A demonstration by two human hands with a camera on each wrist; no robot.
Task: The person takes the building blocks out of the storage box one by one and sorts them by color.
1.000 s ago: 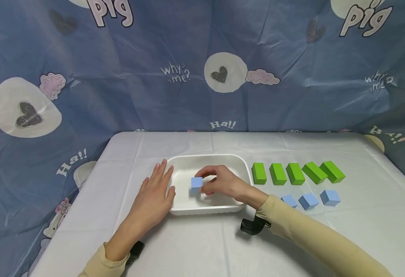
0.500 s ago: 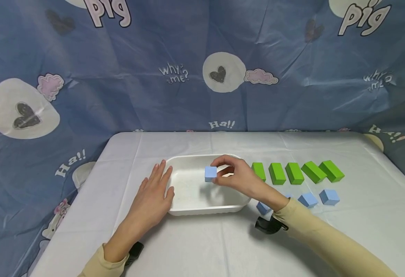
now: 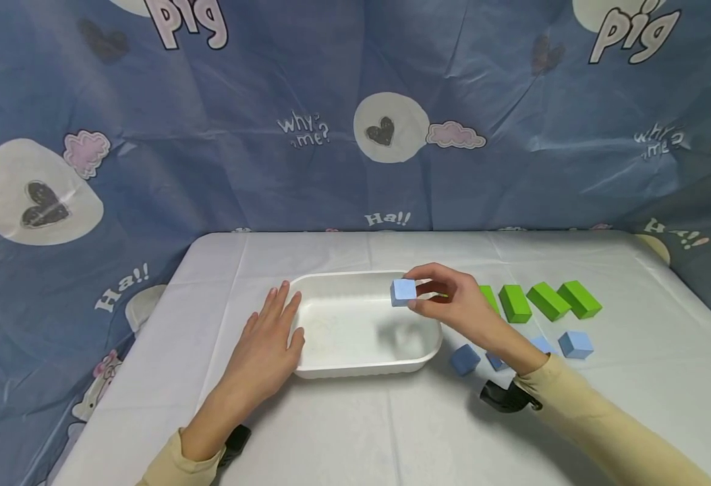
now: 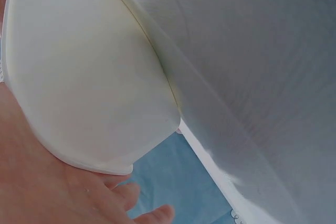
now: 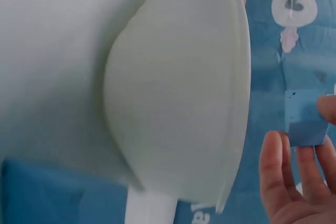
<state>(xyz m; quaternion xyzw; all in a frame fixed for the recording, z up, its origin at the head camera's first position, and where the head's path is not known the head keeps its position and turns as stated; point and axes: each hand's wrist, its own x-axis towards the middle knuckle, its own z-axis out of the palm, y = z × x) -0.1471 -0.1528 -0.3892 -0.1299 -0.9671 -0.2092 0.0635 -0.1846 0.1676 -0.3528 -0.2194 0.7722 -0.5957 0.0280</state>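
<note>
My right hand [image 3: 455, 304] pinches a light blue cube [image 3: 403, 292] between thumb and fingertips, above the right end of a white tray [image 3: 361, 370]. The right wrist view shows the same cube [image 5: 307, 118] held up at the fingertips, with the tray [image 5: 178, 87] beside it. At the tray's left end my left hand [image 3: 264, 344] lies with straight, spread fingers against the rim. In the left wrist view that hand [image 4: 63, 182] is along the tray's edge [image 4: 94, 77]. The tray's inside is bare in the head view.
Several green blocks [image 3: 515, 304] stand in a row right of the tray, one partly behind my right hand. Nearer me lie several blue cubes [image 3: 465, 360], some partly covered by my right forearm. A printed blue cloth [image 3: 240, 135] hangs behind the white-covered table [image 3: 331, 432].
My right hand has lifted the blue cube from low inside the tray and carried it right, toward the tray's right end. The left hand has stayed in place.
</note>
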